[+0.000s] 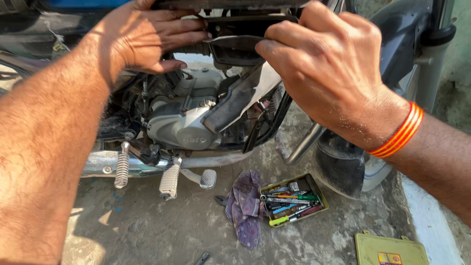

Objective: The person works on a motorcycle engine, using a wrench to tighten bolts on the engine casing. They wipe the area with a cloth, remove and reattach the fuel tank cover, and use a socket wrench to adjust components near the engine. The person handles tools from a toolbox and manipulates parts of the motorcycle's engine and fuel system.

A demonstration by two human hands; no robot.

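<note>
Gripping the black plastic motorcycle side panel (235,98) with my left hand (147,37) and right hand (328,64), fingers curled tight on its upper edge, I judge it mid-fitting, needing careful alignment next.

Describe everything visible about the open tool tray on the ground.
The tool tray is a shallow, olive-green rectangular box, apparently metal or plastic, lying open and flat on the concrete ground below the motorcycle engine. It holds screwdrivers, one green-handled and one yellow-handled, plus metal bits. A purple rag touches its left edge. Neither hand touches it.

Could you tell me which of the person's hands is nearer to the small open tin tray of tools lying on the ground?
Right. The right hand grips a black panel almost straight above the open tin tray; the left hand is farther left.
</note>
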